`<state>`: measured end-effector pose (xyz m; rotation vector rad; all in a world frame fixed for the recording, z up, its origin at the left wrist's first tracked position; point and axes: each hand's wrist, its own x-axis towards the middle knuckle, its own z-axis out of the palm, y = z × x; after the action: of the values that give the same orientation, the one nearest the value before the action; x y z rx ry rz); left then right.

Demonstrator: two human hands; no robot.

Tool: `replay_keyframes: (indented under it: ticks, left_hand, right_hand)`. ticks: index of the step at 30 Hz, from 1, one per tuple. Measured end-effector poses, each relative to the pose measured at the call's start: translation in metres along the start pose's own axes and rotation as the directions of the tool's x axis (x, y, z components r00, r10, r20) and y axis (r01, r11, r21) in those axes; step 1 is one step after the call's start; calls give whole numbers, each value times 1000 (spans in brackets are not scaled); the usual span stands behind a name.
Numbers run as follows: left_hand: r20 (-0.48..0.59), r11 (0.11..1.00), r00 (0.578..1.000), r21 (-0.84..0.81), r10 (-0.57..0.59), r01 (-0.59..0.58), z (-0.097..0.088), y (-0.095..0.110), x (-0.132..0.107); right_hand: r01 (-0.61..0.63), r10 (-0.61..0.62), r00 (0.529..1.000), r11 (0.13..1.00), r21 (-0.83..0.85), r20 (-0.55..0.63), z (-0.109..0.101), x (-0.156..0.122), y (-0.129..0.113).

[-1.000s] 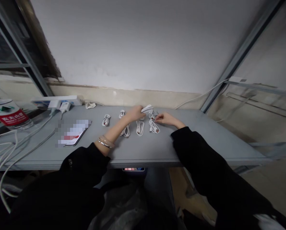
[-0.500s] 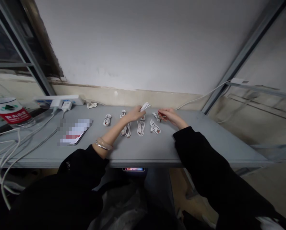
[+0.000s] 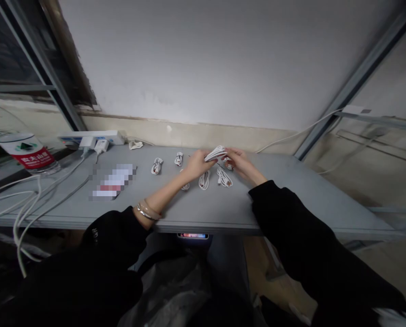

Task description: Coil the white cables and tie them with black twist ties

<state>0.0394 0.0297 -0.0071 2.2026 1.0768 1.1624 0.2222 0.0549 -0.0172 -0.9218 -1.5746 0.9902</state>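
A coiled white cable (image 3: 215, 153) is held up off the desk between my two hands. My left hand (image 3: 199, 164) is closed on its left end, and the fingers of my right hand (image 3: 239, 161) pinch its right end. Below them lie more coiled cables: one with its plug showing (image 3: 225, 177) under my right hand and another (image 3: 204, 180) to its left. Partly behind my left wrist is a further coil (image 3: 185, 185). Two bundled cables, one nearer the wall (image 3: 179, 159) and one farther left (image 3: 156, 166), rest left of my left hand.
A phone (image 3: 116, 181) lies on the grey desk (image 3: 291, 200). At the left stand a water bottle (image 3: 29, 152) and a white power strip (image 3: 112, 137) with chargers plugged in. Loose white cords (image 3: 36, 200) hang over the desk's left front edge. A wall rises behind.
My right hand has come to the cable in my left hand and now grips its other end. My left hand has moved slightly right. The view has shifted a little.
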Motion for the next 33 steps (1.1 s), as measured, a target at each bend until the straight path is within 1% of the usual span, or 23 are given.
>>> replay_keyframes:
  ticks: [1,2,3,4,5,6,7,8,9,11,13,17,21,22,24,25,27,28,29,31,33]
  left_hand:
    - [-26,1000,1000,20,-9,10,-2,0,-2]
    - [-51,999,999,30,-18,20,-5,-1,-3]
    - [-73,999,997,29,-27,29,-7,-2,-4]
    - [-97,999,995,17,-37,39,-10,-4,-5]
    - [-122,999,991,0,-52,52,-12,-6,-5]
    - [-148,997,986,-22,-72,69,-14,-8,-6]
    - [-176,995,979,-47,-100,93,-15,-10,-6]
    - [-202,990,970,-75,-135,122,-15,-13,-6]
    - [-223,983,960,-109,-170,149,-15,-15,-6]
    - [-248,966,942,-183,-225,183,-11,-19,-7]
    - [-254,949,931,-240,-264,203,-5,-21,-8]
    - [-251,927,920,-303,-300,219,6,-19,-13]
    - [-227,898,910,-360,-347,252,9,-14,-17]
    - [-215,885,905,-380,-366,268,9,-13,-17]
    - [-206,857,890,-425,-406,293,9,-10,-18]
    - [-205,842,882,-448,-425,301,8,-9,-18]
    - [-207,817,868,-487,-452,309,8,-7,-18]
    - [-210,809,863,-502,-459,307,8,-6,-18]
    - [-209,803,864,-514,-458,302,8,-6,-18]
    - [-214,798,866,-531,-453,286,9,-6,-18]
    - [-222,789,863,-550,-455,275,9,-7,-17]
  right_hand:
    - [14,-18,999,994,-110,-44,-4,1,2]
    - [15,-40,995,968,-250,-96,-9,2,5]
    - [-7,-61,987,910,-414,-151,-14,3,9]
    - [-55,-71,978,817,-575,-194,-19,4,13]
    - [-115,-54,975,706,-698,-215,-23,4,17]
    - [-163,-4,978,604,-780,-207,-26,3,21]
    - [-184,61,982,526,-830,-179,-29,3,24]
    - [-190,129,981,478,-858,-145,-29,3,27]
    - [-184,182,977,456,-871,-111,-29,3,29]
    - [-176,216,973,456,-873,-84,-27,4,32]
    - [-168,189,978,480,-861,-86,-23,6,35]
    - [-149,119,988,561,-814,-98,-19,11,43]
    - [-148,79,989,611,-777,-127,-20,14,50]
    - [-132,49,990,620,-774,-129,-20,14,50]
    - [-51,-74,989,641,-766,-128,-17,10,45]
    - [20,-163,980,657,-753,-116,-15,7,40]
    - [208,-346,937,681,-702,-57,-8,-1,29]
    - [302,-411,912,684,-663,-8,-4,-6,23]
    - [388,-462,885,667,-636,56,1,-10,17]
    - [521,-542,820,575,-631,184,11,-18,10]
    - [601,-592,758,470,-647,274,18,-23,8]
